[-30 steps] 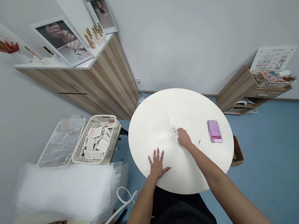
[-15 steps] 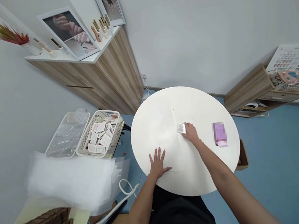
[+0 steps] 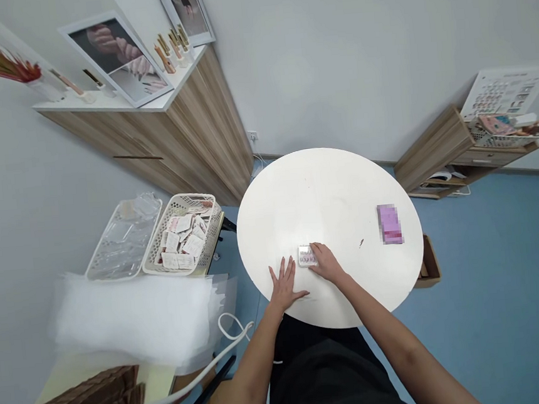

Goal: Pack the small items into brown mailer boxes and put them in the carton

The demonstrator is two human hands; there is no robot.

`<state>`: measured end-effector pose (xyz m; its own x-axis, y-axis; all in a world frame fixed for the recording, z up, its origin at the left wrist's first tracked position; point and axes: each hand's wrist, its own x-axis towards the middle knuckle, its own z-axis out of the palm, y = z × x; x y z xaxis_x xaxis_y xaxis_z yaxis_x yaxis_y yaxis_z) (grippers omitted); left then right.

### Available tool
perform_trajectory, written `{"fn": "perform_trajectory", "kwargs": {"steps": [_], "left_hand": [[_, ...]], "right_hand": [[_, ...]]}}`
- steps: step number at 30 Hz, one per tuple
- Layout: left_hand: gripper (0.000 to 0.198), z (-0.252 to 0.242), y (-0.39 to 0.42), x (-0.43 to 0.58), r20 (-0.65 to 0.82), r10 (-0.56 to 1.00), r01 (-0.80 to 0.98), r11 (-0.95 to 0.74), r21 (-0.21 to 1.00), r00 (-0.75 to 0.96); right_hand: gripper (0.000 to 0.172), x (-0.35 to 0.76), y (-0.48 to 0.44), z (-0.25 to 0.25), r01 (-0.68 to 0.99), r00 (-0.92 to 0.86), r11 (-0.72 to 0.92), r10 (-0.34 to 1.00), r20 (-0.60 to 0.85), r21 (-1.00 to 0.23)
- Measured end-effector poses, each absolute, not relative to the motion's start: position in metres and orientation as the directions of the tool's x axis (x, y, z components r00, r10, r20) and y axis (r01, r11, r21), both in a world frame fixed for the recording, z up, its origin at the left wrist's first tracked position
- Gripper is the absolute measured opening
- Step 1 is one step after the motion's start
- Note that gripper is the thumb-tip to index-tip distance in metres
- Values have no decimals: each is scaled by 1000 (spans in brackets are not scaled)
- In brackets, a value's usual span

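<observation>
The right hand (image 3: 326, 264) clasps a clear plastic case (image 3: 307, 256). The left hand (image 3: 285, 285) lies open on the white table (image 3: 339, 189). The pink box (image 3: 390, 223) is too blurred to read.

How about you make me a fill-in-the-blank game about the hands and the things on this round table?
1. The left hand lies flat on the round ____ table.
2. The small clear plastic case lies just to the ____ of the right hand, touching it.
3. The blurred packet near the table's far edge is ____.

Missing words: white; left; pink.
</observation>
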<state>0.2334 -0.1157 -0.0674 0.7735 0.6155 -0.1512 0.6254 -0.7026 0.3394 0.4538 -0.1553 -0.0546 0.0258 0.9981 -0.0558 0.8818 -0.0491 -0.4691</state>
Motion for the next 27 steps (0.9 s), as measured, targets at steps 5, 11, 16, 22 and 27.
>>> {"fn": "perform_trajectory", "kwargs": {"steps": [5,11,16,22,27], "left_hand": [[93,-63,-130,219,-117,654,646,-673,361,747],[64,-59,-138,198,-81,632,599,-675,432,771],[41,-46,-131,192,-129,531,525,-716,460,837],[19,-43,-123,202,-83,467,450,-768,455,880],[11,-50,-116,211,-53,512,466,-727,505,857]], "right_hand": [[68,428,-169,-57,883,66,-110,991,-113,-456],[68,411,-168,-55,898,87,-145,984,-156,-415],[67,408,-176,-44,899,122,-162,985,-122,-406],[36,402,-221,-37,880,68,-90,996,-63,-467],[33,394,-241,-46,905,37,-65,997,-74,-421]]}}
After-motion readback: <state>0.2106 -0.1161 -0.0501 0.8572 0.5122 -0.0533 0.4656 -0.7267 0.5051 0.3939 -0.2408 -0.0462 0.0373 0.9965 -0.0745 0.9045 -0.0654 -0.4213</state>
